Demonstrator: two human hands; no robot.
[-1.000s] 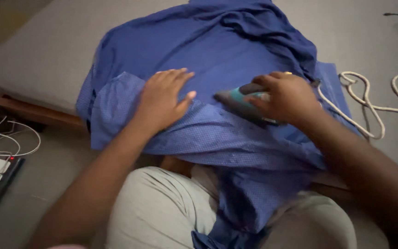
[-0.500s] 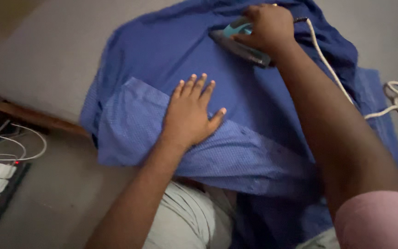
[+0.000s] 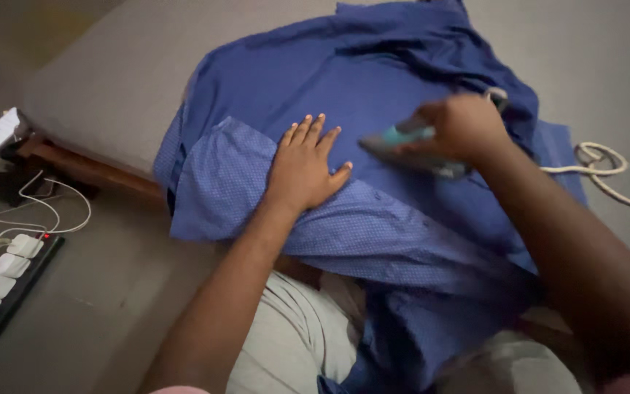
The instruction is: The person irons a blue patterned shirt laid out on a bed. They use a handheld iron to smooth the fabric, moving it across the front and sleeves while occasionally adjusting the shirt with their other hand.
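Pressing flat, the left hand (image 3: 304, 169) pins a blue shirt (image 3: 344, 80) while the right hand (image 3: 461, 128), closed around an iron (image 3: 410, 146), works mid-panel; far folds remain rumpled.

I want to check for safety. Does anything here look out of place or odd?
Nothing looks spilled or damaged. The shirt is bunched and wrinkled at its far side, and its near part hangs off the mattress edge. The right hand grips the iron; the left hand lies flat on the shirt, close to the iron's tip.
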